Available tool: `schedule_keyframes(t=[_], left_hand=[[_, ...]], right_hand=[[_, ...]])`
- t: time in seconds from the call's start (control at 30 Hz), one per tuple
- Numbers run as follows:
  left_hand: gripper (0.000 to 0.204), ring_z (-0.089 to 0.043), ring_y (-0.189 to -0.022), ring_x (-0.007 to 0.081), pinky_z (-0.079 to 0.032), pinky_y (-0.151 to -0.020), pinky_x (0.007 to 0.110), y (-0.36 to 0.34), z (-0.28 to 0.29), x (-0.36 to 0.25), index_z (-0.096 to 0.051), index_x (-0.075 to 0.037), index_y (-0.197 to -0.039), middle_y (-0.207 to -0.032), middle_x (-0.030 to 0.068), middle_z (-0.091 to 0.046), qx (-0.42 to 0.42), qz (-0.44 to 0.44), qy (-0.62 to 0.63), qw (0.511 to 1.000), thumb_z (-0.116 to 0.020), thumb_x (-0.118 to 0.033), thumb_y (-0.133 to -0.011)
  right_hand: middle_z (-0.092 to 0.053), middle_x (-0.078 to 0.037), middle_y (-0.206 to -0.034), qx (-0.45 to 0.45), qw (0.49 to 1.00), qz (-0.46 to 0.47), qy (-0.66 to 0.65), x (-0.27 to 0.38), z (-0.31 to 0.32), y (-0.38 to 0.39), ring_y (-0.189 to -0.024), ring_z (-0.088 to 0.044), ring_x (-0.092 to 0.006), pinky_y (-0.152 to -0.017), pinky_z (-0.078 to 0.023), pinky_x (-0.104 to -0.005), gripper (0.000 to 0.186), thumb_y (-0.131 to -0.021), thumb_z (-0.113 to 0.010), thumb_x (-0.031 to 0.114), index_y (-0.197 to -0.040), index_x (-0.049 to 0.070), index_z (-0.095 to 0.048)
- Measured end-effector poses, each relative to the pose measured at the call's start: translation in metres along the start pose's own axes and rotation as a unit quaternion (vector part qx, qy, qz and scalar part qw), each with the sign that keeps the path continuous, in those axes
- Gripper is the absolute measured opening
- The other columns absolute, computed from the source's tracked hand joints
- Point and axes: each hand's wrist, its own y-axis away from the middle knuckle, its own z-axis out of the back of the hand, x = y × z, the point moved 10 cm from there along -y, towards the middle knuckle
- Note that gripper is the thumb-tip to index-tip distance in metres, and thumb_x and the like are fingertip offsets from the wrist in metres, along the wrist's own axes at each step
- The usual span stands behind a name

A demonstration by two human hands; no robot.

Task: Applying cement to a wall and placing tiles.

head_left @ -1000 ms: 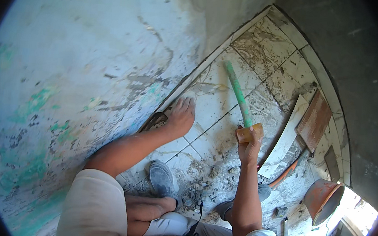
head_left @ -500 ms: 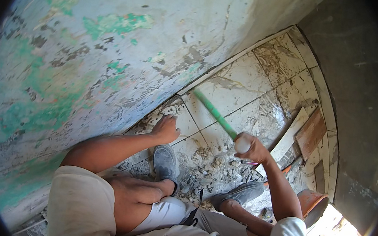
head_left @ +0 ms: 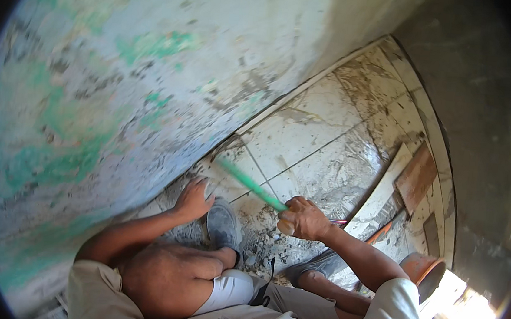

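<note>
My right hand (head_left: 306, 220) is closed around the pale rounded end of a long green bar-shaped tool (head_left: 250, 185); its exact kind does not show. The tool slants up and left over the floor, its far end blurred and near the foot of the wall. My left hand (head_left: 193, 199) is low beside the wall, just left of my left shoe (head_left: 224, 223). Its thumb stands away from the fingers, and nothing shows in it. Under and around the tool lie pale floor tiles (head_left: 311, 143) smeared with dirt.
A paint-flaked wall (head_left: 153, 77) rises on the left, a dark wall (head_left: 483, 125) on the right. Right of my hands lie a pale strip (head_left: 381, 185), a brown board (head_left: 417, 178) and an orange-handled tool (head_left: 379, 233). An orange bucket (head_left: 417, 266) tilts nearby. Rubble lies around my shoes.
My right hand has moved left and slightly down with the green tool, whose far end swung left and down. My left hand has shifted left and down, its fingers loosening from a curl.
</note>
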Motion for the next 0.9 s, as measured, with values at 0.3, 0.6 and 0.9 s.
schedule_keyframes(t=[0.3,0.6,0.9], left_hand=[[0.061,-0.047,-0.130,0.0431,-0.038,-0.111,0.046,-0.042,0.027,-0.053,-0.050,0.007,-0.136,-0.139,0.0277,-0.051,0.026,-0.127,-0.088,0.988,-0.070,-0.019,-0.084],[0.049,-0.037,-0.143,0.0358,-0.025,-0.120,0.049,-0.099,-0.018,-0.130,-0.055,0.007,-0.134,-0.149,0.0266,-0.045,0.005,-0.401,-0.510,0.761,-0.051,-0.017,-0.091],[0.053,-0.027,-0.149,0.0358,-0.011,-0.125,0.049,-0.213,-0.070,-0.154,-0.048,0.009,-0.141,-0.156,0.0258,-0.036,0.042,-0.338,-0.674,0.656,-0.045,-0.019,-0.096]], right_hand=[[-0.058,-0.014,-0.114,-0.029,0.999,0.030,-0.022,-0.030,0.011,0.036,-0.114,-0.056,-0.0357,-0.094,-0.050,-0.0474,0.045,-0.074,-0.076,0.028,-0.116,0.017,-0.062],[-0.065,-0.019,-0.106,-0.411,0.837,-0.185,-0.311,-0.130,0.037,0.086,-0.103,-0.064,-0.0348,-0.090,-0.052,-0.0448,0.055,-0.071,-0.081,0.028,-0.117,0.007,-0.060],[-0.067,-0.011,-0.095,-0.638,0.489,-0.229,-0.549,-0.153,0.051,0.011,-0.091,-0.065,-0.0201,-0.085,-0.052,-0.0337,0.053,-0.073,-0.083,0.018,-0.115,0.000,-0.056]])
